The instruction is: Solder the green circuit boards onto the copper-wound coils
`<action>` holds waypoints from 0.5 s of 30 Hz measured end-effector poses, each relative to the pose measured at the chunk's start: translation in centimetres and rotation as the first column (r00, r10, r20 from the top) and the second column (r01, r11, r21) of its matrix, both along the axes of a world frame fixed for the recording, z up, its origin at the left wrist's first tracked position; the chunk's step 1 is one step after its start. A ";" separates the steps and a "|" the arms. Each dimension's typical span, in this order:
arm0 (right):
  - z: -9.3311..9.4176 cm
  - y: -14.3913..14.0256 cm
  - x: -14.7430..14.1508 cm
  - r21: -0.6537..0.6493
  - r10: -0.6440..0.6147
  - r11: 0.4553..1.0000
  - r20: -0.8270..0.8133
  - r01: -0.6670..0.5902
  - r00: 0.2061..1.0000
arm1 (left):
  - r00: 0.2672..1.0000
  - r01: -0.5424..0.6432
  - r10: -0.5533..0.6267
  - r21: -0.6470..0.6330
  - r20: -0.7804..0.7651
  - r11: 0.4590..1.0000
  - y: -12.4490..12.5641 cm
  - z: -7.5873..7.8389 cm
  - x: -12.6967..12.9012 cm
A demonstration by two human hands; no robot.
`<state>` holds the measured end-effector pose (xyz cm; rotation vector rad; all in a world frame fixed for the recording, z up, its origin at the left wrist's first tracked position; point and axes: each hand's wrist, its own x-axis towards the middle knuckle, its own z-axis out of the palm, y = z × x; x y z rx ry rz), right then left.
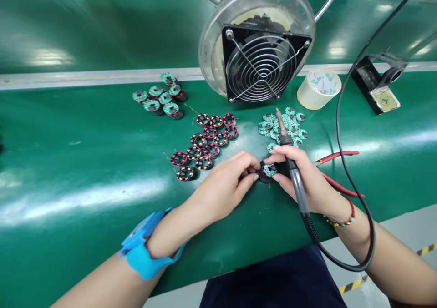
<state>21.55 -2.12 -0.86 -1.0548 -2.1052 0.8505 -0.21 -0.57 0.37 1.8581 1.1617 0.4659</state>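
A long, glossy green tabletop [85,162] was overhung at its far side by a round silver metal fan with a wire grille [262,76]. The work was placed near the middle, between the left hand [221,187] and the right hand [310,180]. In the right grip a pen-shaped grey-and-black soldering iron [299,187] was held, its metal tip directed toward the far side. Red-handled pliers [341,154] were laid to the right, beyond which a roll of clear tape [314,96] was stood. At the far left, black cylinders capped with green boards [172,109] were grouped; nearer, black rings with copper or red windings [211,150] were set out. Loose green circuit discs [292,126] were heaped beyond the right hand.

One small black ring-shaped core [263,178] was pinched at its left edge by the left grip, with a small green round board [269,170] on it, close to the right thumb; whether contact was made could not be told. The step was judged to be board seating; level alignment and steady fingertips were called for.
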 end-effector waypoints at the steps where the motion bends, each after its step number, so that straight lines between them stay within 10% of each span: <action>1: 0.0 0.0 0.0 -0.001 0.007 1.000 -0.001 -0.007 1.000 | 1.000 0.001 -0.002 0.008 0.009 1.000 -0.1 0.0 0.2; 15: 0.3 -0.3 -0.8 0.117 -0.073 0.990 -0.014 0.074 0.997 | 0.987 -0.074 0.080 -0.053 0.139 0.996 -0.1 -0.2 1.6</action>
